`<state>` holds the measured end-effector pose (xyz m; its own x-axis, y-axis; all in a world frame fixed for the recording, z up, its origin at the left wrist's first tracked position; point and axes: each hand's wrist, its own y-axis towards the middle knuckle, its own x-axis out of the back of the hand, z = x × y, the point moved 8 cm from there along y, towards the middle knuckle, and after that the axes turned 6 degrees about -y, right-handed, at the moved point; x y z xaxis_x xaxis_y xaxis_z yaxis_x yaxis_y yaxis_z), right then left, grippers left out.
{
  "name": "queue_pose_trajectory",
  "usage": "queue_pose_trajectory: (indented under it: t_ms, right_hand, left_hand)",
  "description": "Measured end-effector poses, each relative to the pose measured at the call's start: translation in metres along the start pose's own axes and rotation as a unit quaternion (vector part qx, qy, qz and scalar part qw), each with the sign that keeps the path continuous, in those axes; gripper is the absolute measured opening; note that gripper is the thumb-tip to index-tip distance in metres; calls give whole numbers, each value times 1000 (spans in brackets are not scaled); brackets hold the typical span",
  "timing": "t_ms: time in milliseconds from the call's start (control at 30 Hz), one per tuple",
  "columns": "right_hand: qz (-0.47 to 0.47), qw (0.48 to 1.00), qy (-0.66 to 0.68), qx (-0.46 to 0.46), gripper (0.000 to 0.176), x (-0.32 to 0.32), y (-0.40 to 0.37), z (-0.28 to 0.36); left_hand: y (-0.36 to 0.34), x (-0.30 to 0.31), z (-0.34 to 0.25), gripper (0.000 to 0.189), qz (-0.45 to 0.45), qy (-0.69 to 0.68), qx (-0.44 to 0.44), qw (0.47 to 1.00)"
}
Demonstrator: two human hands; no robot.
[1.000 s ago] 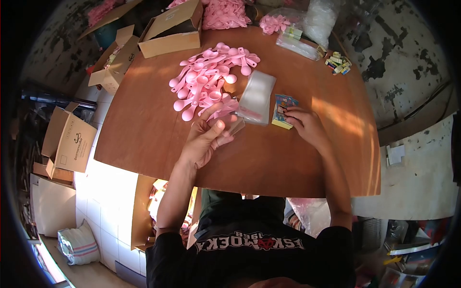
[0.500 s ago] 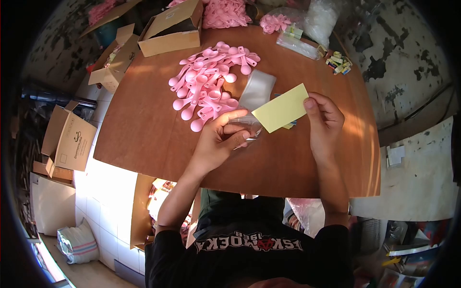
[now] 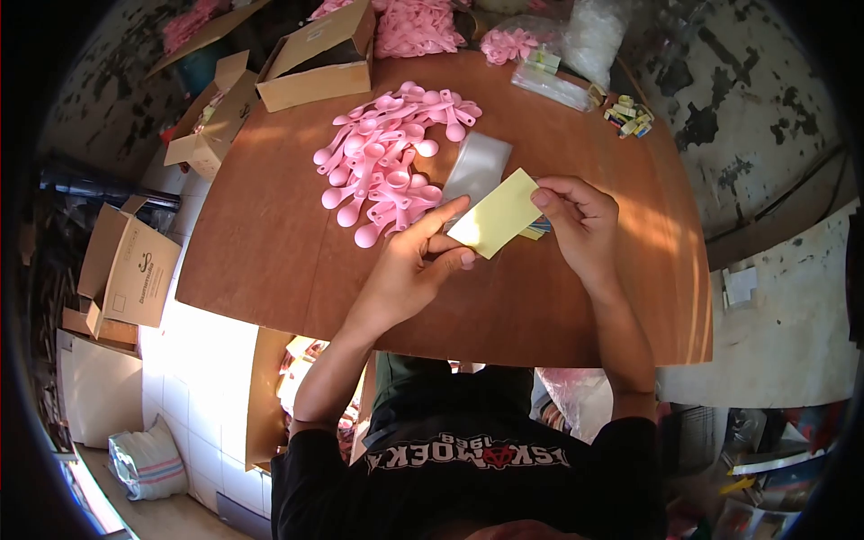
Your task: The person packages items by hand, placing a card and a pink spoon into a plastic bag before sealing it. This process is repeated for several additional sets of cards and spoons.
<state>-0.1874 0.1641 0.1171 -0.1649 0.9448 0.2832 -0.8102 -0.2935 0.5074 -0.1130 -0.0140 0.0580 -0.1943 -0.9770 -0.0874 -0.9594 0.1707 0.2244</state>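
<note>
In my right hand [image 3: 583,225], a pale yellow card [image 3: 500,214] is pinched by one corner between thumb and fingers. The card's lower left end is at the fingers of my left hand [image 3: 412,274], which is curled round a clear plastic bag. That bag is mostly hidden behind the card and the fingers now. Flat clear bags [image 3: 478,166] lie stacked on the table just beyond the card. A pile of pink measuring spoons [image 3: 387,162] spreads to the left of them. Under the card, the edges of more cards [image 3: 537,229] peek out.
The brown wooden table [image 3: 270,243] carries an open cardboard box [image 3: 317,58] at the back left. Packed pink spoons [image 3: 418,27], clear plastic packs [image 3: 551,85] and small yellow-and-white pieces [image 3: 628,117] sit along the far side. More cartons [image 3: 139,270] stand left of the table.
My right hand has moved left with the yellow card, bringing its end to the left hand's fingers and over the plastic bag. My left hand has barely moved.
</note>
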Motion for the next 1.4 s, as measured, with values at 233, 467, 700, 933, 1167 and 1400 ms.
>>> queue_pose_trajectory:
  t_ms: [233, 467, 700, 933, 1167, 1400]
  right_hand:
    - [94, 995, -28, 10, 10, -23, -8, 8]
    - [47, 999, -14, 5, 10, -23, -9, 10]
    - [172, 976, -86, 100, 11, -45, -14, 23]
    - [271, 960, -49, 55, 18, -59, -21, 12]
    - [415, 896, -150, 39, 16, -87, -23, 17]
    - [559, 828, 12, 45, 25, -123, 3, 10]
  left_hand:
    - [5, -5, -5, 64, 9, 24, 10, 1000]
    - [1, 0, -3, 64, -13, -56, 4, 998]
    - [-3, 8, -2, 60, -44, 44, 7, 998]
    - [-14, 8, -18, 46, -106, 227, -85, 964]
    - [-20, 7, -25, 48, -85, 198, -125, 969]
    - [-41, 39, -3, 50, -130, 195, -17, 972]
